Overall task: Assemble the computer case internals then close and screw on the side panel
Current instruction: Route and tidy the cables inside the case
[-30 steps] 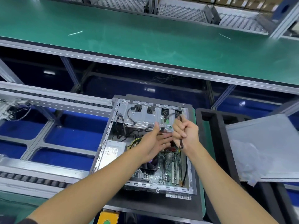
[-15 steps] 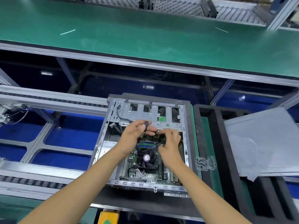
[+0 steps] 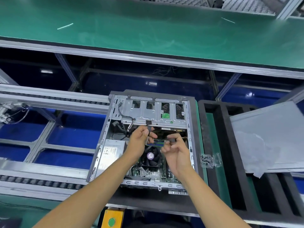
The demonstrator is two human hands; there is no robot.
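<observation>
An open grey computer case (image 3: pixel 100 151) lies on its side on a black foam pad, showing the drive cage (image 3: pixel 153 112), power supply (image 3: pixel 111 153), CPU fan (image 3: pixel 150 156) and motherboard. My left hand (image 3: pixel 139 139) pinches a black cable connector (image 3: pixel 148 122) just below the drive cage. My right hand (image 3: pixel 176 152) holds the other black connector end (image 3: pixel 171 139) of a thin dark cable above the memory slots. The grey side panel (image 3: pixel 269 134) lies off the case at the right.
A clear bag of screws (image 3: pixel 209 160) sits on the green strip right of the case. Black foam tray slots (image 3: pixel 230 162) lie under the panel. A roller conveyor (image 3: pixel 41 180) runs on the left. A green-topped bench (image 3: pixel 148 27) spans the back.
Both hands dropped from above the drive cage into the case, then spread apart; the cable now stretches between them, and the left hand's connector sits nearer the cage edge.
</observation>
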